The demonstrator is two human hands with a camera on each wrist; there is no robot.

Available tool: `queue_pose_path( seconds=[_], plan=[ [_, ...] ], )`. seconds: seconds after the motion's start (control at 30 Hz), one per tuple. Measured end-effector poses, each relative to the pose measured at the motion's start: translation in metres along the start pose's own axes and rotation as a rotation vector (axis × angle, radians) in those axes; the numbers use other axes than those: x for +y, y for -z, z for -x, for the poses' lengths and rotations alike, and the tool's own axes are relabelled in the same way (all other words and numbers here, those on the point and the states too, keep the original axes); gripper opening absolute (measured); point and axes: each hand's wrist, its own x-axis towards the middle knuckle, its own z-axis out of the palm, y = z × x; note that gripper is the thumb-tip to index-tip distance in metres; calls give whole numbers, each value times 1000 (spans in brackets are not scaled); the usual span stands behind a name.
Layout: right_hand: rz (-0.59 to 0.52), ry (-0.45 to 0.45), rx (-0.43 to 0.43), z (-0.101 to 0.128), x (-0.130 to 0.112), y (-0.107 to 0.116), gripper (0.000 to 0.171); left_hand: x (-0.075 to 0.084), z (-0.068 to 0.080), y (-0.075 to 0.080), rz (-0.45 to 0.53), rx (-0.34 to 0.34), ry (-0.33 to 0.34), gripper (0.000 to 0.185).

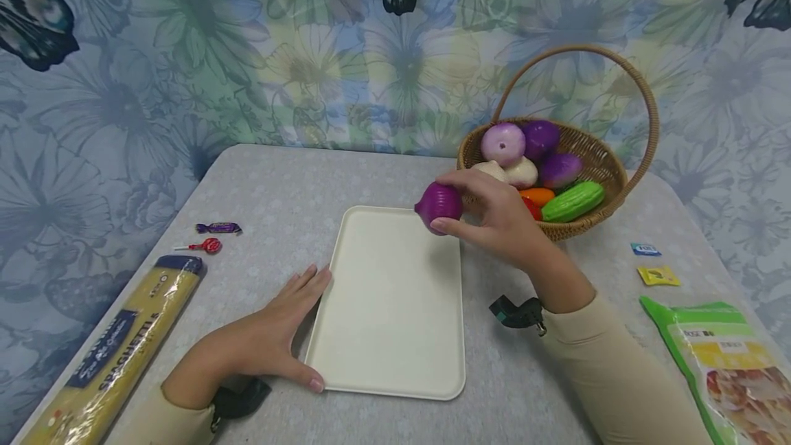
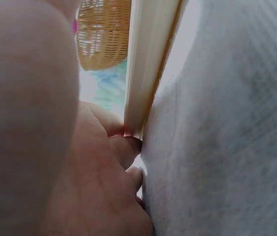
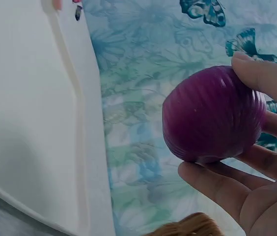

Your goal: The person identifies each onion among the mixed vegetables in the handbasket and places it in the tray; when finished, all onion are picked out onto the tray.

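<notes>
My right hand (image 1: 500,218) holds a red onion (image 1: 440,207) between thumb and fingers, raised over the far right corner of a cream tray (image 1: 389,307). In the right wrist view the onion (image 3: 212,115) shows its ribbed purple skin, with the thumb on one side and the fingers on the other. My left hand (image 1: 266,338) lies spread at the tray's left side. Its thumb tip touches the near left corner and its fingertips the left edge. From the left wrist, the fingers (image 2: 124,147) meet the tray's rim (image 2: 148,64).
Behind the right hand stands a wicker basket (image 1: 608,163) of onions, garlic, a green gourd (image 1: 573,201) and other vegetables. At left lie a spaghetti pack (image 1: 123,349), a lollipop (image 1: 210,246) and a purple candy (image 1: 219,228). Two small packets (image 1: 658,276) and a green-edged bag (image 1: 723,362) are at right.
</notes>
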Motion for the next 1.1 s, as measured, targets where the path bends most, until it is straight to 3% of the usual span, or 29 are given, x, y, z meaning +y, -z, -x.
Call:
queue_pose_path(
  seconds=[0.47, 0.9, 1.1],
  plan=[
    [-262, -41, -300, 7, 4, -28, 53, 1, 0, 0, -2, 6, 0, 156],
    [-468, -100, -656, 11, 1, -50, 49, 2, 0, 1, -6, 9, 13, 156],
    [-562, -122, -748, 18, 4, -59, 52, 0, 0, 0, -15, 2, 11, 155]
  ],
)
